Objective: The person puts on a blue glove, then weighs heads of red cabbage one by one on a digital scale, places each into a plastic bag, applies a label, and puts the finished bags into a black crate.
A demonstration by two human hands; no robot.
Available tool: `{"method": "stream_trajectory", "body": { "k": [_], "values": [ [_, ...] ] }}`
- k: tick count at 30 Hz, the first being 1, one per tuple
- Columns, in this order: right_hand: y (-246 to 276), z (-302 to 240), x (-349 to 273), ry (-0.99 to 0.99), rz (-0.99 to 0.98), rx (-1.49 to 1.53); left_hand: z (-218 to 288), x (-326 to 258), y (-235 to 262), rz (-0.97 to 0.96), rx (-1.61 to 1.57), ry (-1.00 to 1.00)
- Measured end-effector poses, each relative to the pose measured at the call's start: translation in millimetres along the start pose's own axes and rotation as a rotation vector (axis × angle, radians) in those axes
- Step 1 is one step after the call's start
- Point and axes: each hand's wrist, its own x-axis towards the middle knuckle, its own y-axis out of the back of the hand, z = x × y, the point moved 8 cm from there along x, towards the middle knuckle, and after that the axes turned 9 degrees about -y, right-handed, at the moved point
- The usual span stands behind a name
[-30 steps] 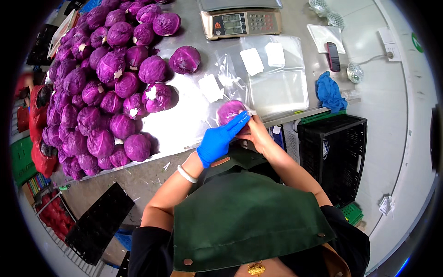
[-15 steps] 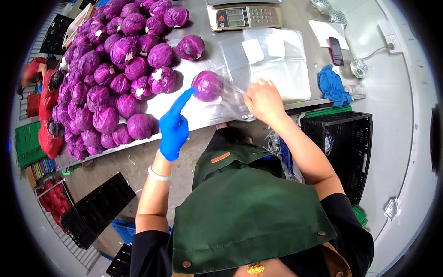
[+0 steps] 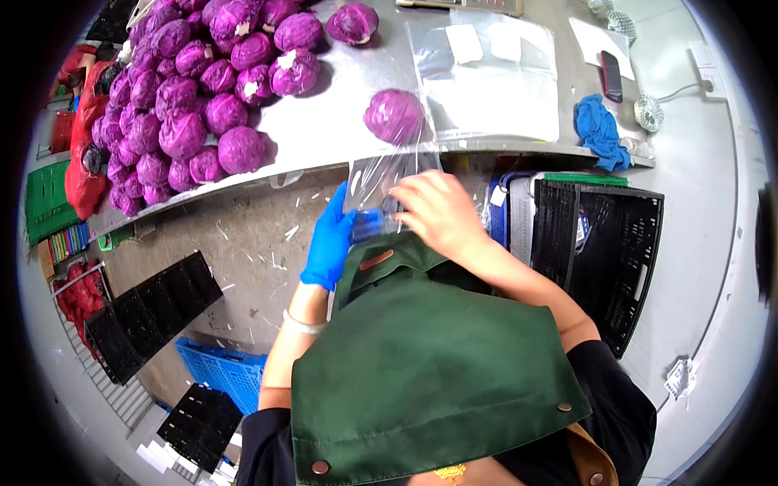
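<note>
A purple cabbage (image 3: 393, 116) lies inside a clear plastic bag (image 3: 379, 174) at the table's front edge. The bag's loose end stretches over the edge toward my green apron. My left hand (image 3: 328, 247), in a blue glove, grips this loose end from the left; some of its fingers show through the film. My bare right hand (image 3: 444, 217) pinches the film from the right, fingers curled, palm down. Beyond the bagged cabbage, a stack of flat clear bags (image 3: 490, 85) lies on the table with white paper pieces on top.
Many loose purple cabbages (image 3: 182, 134) are heaped on the left of the metal table (image 3: 324, 113). A scale (image 3: 462, 6) shows at the far edge. A phone (image 3: 610, 77) and blue cloth (image 3: 600, 130) lie right. Black crates (image 3: 616, 251) stand below; another crate (image 3: 154, 312) lies left.
Both hands have drawn in toward my apron, pulling the bag's loose end off the table edge. The left hand has gone from pointing at the cabbage to gripping the film. The view has shifted down.
</note>
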Motion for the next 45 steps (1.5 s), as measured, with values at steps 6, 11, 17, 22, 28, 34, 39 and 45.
{"method": "stream_trajectory", "body": {
  "k": [6,11,17,22,28,34,39,45],
  "values": [
    [-65.0,-18.7,21.1,0.078,-0.220,0.088,10.3,3.3,1.5,-0.002,-0.090,0.027],
    [-56.0,-23.9,11.1,0.079,-0.155,0.066,10.4,3.5,0.4,0.063,-0.147,0.062],
    [-49.7,-34.6,14.8,0.228,-0.148,0.111,16.7,11.6,4.5,0.011,-0.108,0.025],
    [-26.2,-21.4,13.5,0.085,-0.090,0.294,22.9,9.5,2.3,0.044,-0.010,0.038],
    [-51.9,-20.9,22.4,0.087,-0.082,0.156,27.7,10.4,-3.7,0.009,-0.001,0.054],
    [-38.8,-23.5,12.9,0.289,-0.302,0.239,29.8,17.8,-0.5,0.057,0.224,-0.087],
    [-37.0,88.4,-112.3,0.082,-0.402,-0.182,35.2,11.4,-1.0,-0.171,0.668,-0.298],
    [-49.0,187.1,-235.0,-0.450,-1.097,-0.439,78.4,15.0,19.2,-0.237,0.670,-0.392]
  ]
}}
